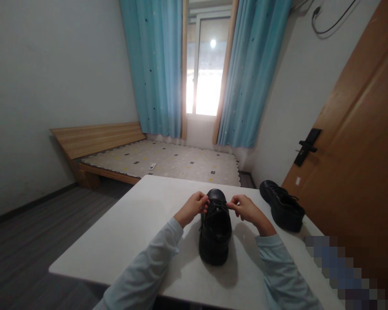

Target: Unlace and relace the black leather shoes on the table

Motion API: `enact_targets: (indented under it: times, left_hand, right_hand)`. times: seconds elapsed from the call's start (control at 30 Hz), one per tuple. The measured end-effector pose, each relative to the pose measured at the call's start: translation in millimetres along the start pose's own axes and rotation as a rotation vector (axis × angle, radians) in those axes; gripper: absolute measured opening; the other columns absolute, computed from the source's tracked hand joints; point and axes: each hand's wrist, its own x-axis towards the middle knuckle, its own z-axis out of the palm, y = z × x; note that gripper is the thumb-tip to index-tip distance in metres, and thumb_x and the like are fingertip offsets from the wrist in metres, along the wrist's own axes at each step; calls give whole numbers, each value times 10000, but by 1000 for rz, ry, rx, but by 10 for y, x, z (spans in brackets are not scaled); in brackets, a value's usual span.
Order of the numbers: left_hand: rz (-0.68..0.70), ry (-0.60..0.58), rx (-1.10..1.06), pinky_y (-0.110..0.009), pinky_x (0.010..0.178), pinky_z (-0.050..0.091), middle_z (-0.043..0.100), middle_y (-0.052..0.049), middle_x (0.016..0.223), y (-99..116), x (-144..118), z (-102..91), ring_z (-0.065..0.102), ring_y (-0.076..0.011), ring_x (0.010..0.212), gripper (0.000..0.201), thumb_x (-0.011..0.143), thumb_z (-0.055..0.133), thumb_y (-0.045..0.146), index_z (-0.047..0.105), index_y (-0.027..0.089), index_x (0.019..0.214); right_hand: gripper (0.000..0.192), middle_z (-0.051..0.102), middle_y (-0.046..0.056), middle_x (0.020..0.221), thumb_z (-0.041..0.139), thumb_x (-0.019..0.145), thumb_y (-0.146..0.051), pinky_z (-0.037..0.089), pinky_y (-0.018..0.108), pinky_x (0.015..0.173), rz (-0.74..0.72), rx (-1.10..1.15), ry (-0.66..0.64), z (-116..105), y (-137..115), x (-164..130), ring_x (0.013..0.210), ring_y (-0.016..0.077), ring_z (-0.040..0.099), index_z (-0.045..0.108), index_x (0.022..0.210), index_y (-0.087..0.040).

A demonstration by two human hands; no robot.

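Laces were pinched by both hands, left hand [193, 207] and right hand [245, 209], fingers closed, over a black shoe [215, 230] on the white table [132, 232]; a second shoe [282, 205] was set right of it.

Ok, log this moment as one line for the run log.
left hand: pinching lace | right hand: pinching lace | black shoe: upright on white table, toe away | second shoe: right, untouched
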Motion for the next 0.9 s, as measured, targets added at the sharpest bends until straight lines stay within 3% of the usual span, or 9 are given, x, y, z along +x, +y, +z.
enact_targets:
  times: [0.1, 0.2, 0.3, 0.5, 0.7, 0.9]
  left_hand:
    - [47, -61, -52, -162, 508, 404, 552, 15, 699, 2, -6, -4, 485, -42, 551, 283, 743, 652, 367, 490, 135, 750]
    - [101, -81, -16, -171, 510, 408, 556, 17, 675, 3, 9, -19, 496, -49, 540, 326, 701, 680, 408, 530, 131, 784]
    - [164, -95, 163, -192, 497, 434, 581, 0, 690, 1, 35, -50, 528, -81, 561, 354, 687, 678, 431, 595, 128, 850]
    - [244, -23, 492, -190, 410, 377, 587, -4, 640, 35, 20, -68, 493, -84, 462, 302, 720, 623, 424, 632, 132, 794]
    - [240, 23, 455, -183, 432, 378, 502, 39, 568, 27, -20, 30, 467, -86, 484, 261, 790, 513, 416, 521, 164, 725]
    - [160, -1, 360, -199, 440, 432, 477, 41, 582, 4, 4, 0, 489, -95, 507, 248, 789, 505, 411, 462, 177, 719]
  right_hand:
    - [213, 490, -56, 396, 606, 727, -308, 285, 169, 313, -72, 82, 29, 33, 33, 29, 293, 69, 420, 490, 604, -177]
    - [204, 572, -27, 553, 652, 664, -318, 296, 177, 319, -137, 170, 76, 49, 31, 44, 323, 65, 455, 514, 648, -169]
    - [145, 612, 1, 670, 629, 673, -276, 312, 187, 327, -168, 144, 55, 34, -14, 23, 341, 58, 455, 594, 743, -154]
    - [107, 605, 9, 619, 572, 758, -223, 365, 209, 428, -229, -93, 66, -10, -81, -14, 420, 82, 457, 646, 726, -153]
    - [101, 595, 23, 716, 570, 775, -169, 399, 258, 654, -324, -334, 177, 22, -75, 15, 661, 142, 539, 602, 679, -167]
    - [107, 573, 37, 775, 558, 785, -155, 389, 257, 689, -276, -373, 144, 22, -67, -1, 725, 153, 547, 614, 695, -170]
